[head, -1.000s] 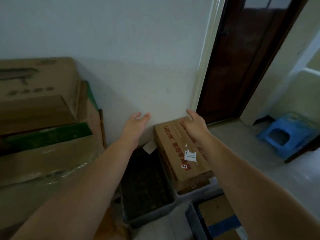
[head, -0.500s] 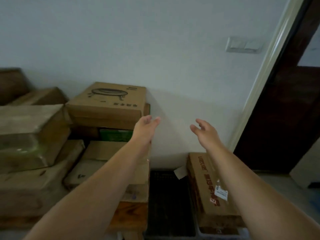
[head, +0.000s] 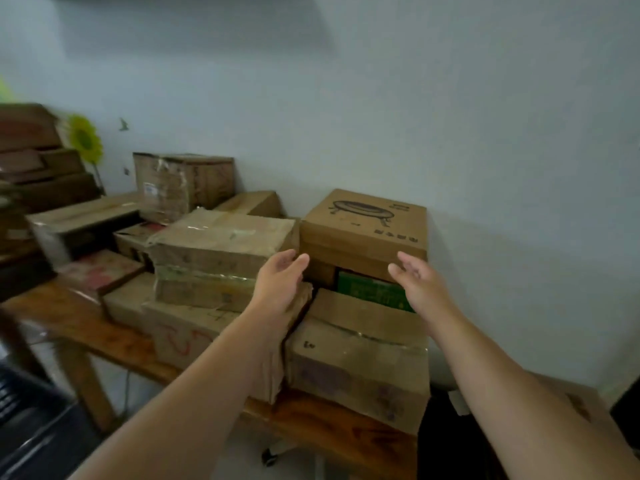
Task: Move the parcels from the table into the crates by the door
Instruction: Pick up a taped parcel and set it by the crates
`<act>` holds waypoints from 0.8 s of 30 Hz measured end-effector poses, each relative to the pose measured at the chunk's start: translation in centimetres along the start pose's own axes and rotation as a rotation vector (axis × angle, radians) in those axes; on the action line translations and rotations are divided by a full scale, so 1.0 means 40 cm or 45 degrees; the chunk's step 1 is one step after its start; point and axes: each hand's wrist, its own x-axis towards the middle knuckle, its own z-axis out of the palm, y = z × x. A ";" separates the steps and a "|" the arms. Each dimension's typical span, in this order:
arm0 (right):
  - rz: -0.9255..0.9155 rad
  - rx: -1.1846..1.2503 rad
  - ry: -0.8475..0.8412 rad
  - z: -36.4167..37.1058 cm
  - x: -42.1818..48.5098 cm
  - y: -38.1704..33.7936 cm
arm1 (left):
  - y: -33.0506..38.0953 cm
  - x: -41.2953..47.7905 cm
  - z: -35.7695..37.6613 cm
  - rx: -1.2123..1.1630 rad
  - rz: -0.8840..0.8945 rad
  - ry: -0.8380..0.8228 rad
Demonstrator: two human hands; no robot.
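Several cardboard parcels are stacked on a wooden table (head: 93, 336) against the wall. At the right end a square brown box with a drawn round table on its lid (head: 363, 230) tops a green box (head: 372, 291), which lies on a large taped carton (head: 360, 355). My left hand (head: 280, 282) hovers open at the square box's front left corner. Near its front right corner my right hand (head: 420, 284) is open too, palm inward. Neither hand holds anything. A taped flat carton (head: 221, 244) lies left of the square box.
More parcels fill the table's left and back, including a tall taped box (head: 183, 183). A sunflower decoration (head: 85, 138) stands by the wall at left. A dark crate (head: 31, 431) shows at the bottom left and a parcel (head: 578, 403) at the bottom right.
My view has swung left from the crates by the door to the table. Both empty hands have come up to the square box at the stack's right end.
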 end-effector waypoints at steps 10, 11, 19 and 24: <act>0.012 0.094 0.004 0.416 0.043 -0.152 | 0.026 0.179 -0.473 0.052 -0.015 0.059; 0.010 0.089 0.024 0.453 0.052 -0.166 | 0.031 0.203 -0.517 0.047 -0.014 0.085; 0.265 0.045 0.229 0.600 0.107 -0.184 | 0.041 0.351 -0.689 0.135 0.055 0.235; 0.389 -0.028 0.233 0.601 0.176 -0.176 | 0.019 0.441 -0.682 0.240 0.034 0.230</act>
